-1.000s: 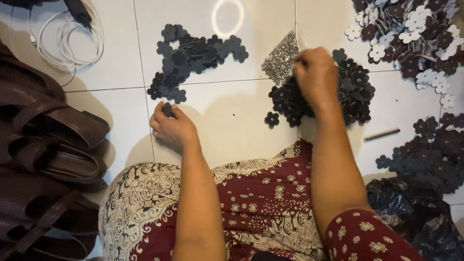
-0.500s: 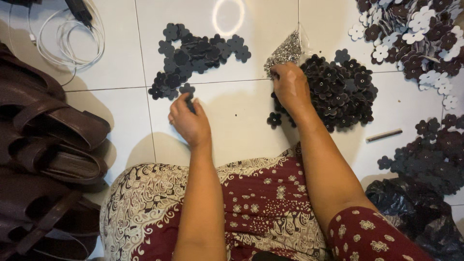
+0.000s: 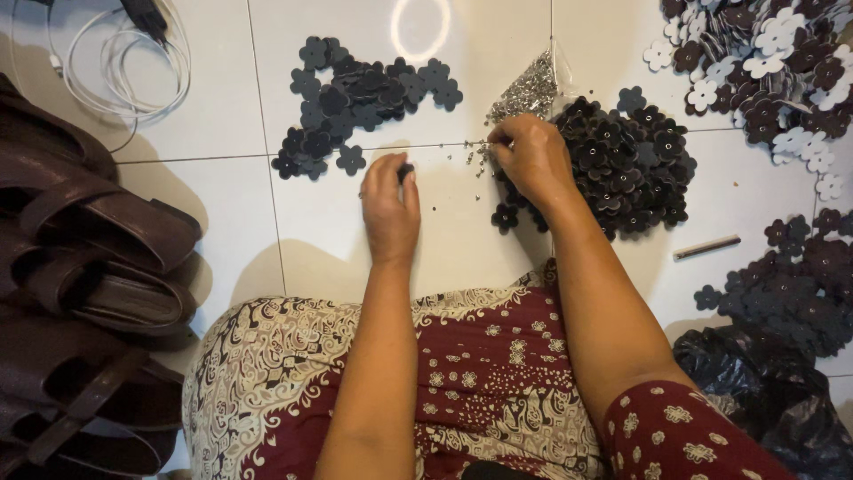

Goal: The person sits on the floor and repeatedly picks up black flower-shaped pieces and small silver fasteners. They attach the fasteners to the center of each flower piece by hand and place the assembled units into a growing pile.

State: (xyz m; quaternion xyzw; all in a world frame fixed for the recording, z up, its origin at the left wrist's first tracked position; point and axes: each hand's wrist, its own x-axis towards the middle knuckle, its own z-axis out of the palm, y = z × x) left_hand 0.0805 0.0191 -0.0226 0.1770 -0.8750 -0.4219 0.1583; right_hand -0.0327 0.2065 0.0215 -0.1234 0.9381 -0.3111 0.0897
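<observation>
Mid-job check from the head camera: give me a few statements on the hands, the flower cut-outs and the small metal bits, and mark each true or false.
1. The left hand pinches a small dark piece over the white tiled floor. True.
2. The right hand rests on the white cable. False: the white cable lies far off at the upper left; the right hand's fingertips are at the scattered small metal bits, beside the pile of dark flower cut-outs.
3. A heap of small metal bits lies above the right hand. True.
4. Brown sandals are stacked on the person's right. False: they are on the left.
</observation>
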